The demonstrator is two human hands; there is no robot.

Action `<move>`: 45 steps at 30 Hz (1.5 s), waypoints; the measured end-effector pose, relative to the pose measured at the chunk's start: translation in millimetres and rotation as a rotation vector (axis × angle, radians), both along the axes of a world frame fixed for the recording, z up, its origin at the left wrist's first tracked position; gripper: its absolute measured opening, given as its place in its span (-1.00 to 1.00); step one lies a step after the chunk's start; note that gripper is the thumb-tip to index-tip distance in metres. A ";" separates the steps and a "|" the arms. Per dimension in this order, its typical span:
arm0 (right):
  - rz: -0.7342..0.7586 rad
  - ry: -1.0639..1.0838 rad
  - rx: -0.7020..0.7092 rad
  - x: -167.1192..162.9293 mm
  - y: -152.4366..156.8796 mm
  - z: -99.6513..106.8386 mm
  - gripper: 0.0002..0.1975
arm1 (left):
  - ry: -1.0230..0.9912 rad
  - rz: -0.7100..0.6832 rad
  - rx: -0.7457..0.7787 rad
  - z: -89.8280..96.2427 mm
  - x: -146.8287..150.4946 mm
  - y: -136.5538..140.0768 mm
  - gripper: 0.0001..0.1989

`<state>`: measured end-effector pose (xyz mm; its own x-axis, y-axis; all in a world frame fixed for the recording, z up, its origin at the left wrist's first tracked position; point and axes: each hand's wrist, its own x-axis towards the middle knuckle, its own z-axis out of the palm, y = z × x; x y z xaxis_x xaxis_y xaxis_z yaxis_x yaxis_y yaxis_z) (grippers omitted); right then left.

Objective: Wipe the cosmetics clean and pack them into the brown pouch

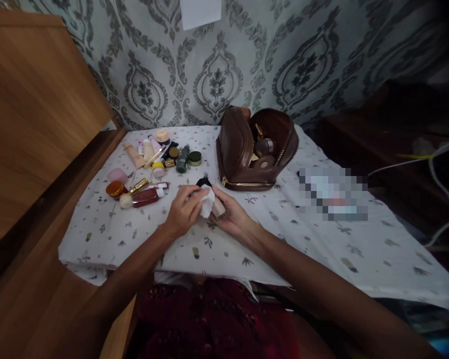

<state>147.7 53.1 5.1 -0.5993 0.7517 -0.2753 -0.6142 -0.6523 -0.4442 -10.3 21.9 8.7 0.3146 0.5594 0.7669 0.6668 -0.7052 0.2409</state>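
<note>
Near the front middle of the table, my right hand (234,214) grips a small beige bottle with a black cap (218,207), tilted between the fingers. My left hand (186,210) pinches a crumpled white tissue (207,201) and presses it against the bottle. Part of the bottle is hidden behind the tissue and fingers. Just behind my hands stands a brown leather bag (235,149), unzipped, with a round jar (264,147) and a gold-coloured item showing inside. To the left of my left hand lies a dark red bottle with a white cap (145,198).
Several cosmetics lie at the left, among them a green bottle (182,159), an amber-lidded jar (115,189) and a pink tube (133,155). A blurred-out flat object (333,194) lies at the right on the patterned tablecloth (314,254). A wooden cabinet (41,99) borders the left side.
</note>
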 end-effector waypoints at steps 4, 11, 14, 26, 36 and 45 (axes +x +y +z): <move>-0.037 0.002 -0.052 -1.3 0.4 0.0 -0.95 | -0.101 0.083 -0.040 1.0 -2.5 3.4 -0.75; -0.025 0.068 -0.074 2.3 6.5 4.5 -0.88 | -0.018 -0.100 -0.092 -2.4 6.5 -4.3 -0.78; -0.035 0.061 -0.074 7.8 10.6 4.3 -0.82 | 0.045 -0.186 -0.073 -3.3 10.0 -8.4 -0.75; -0.038 0.099 -0.038 7.1 11.6 2.1 -0.81 | 0.027 -0.095 -0.021 -9.0 9.7 -5.5 -0.73; -0.232 -0.035 0.120 18.6 9.3 17.5 -0.86 | -0.318 -0.087 -0.407 -1.5 5.1 -6.1 -0.69; -0.448 -0.304 0.631 13.5 -2.8 26.1 -0.58 | -0.825 -0.212 -0.946 9.5 8.5 -4.9 -0.41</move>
<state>161.1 50.3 31.3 -0.1744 0.9688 0.1761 -0.5504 0.0524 -0.8333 -1.8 17.0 18.2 0.0862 0.9904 0.1078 -0.0247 -0.1061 0.9940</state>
